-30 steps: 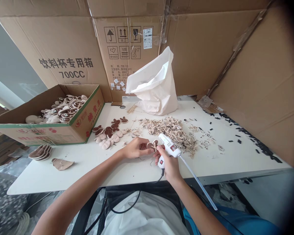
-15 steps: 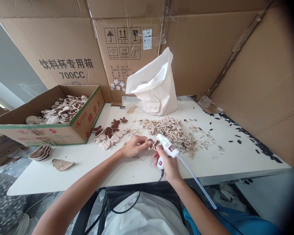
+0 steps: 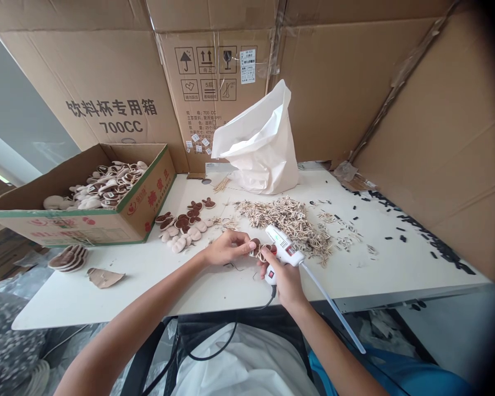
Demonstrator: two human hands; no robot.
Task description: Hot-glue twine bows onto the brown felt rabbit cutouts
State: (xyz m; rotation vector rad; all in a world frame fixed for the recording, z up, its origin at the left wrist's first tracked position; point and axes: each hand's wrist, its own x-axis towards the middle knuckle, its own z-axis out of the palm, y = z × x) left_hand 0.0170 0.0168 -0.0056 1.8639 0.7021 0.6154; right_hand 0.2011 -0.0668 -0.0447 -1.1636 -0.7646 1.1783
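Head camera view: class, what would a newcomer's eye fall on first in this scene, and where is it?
A white plastic hot-glue gun with a long translucent glue stick stands out at centre, gripped in the right hand, beside the left hand pinching a small brown lobed piece. Behind them on the white table lies a pale heap of thin wooden slivers. At left, an open cardboard box holds many brown-and-cream lobed pieces.

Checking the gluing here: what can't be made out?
Head view:
Brown piece: partly covered by the left hand, too small to read its shape.
Glue gun tip: too small to tell whether glue is coming out.
Gun's cord: lost below the table edge.
Box: cut off by the left edge; its wall hides any lower pieces.
Black bits: too small to identify.
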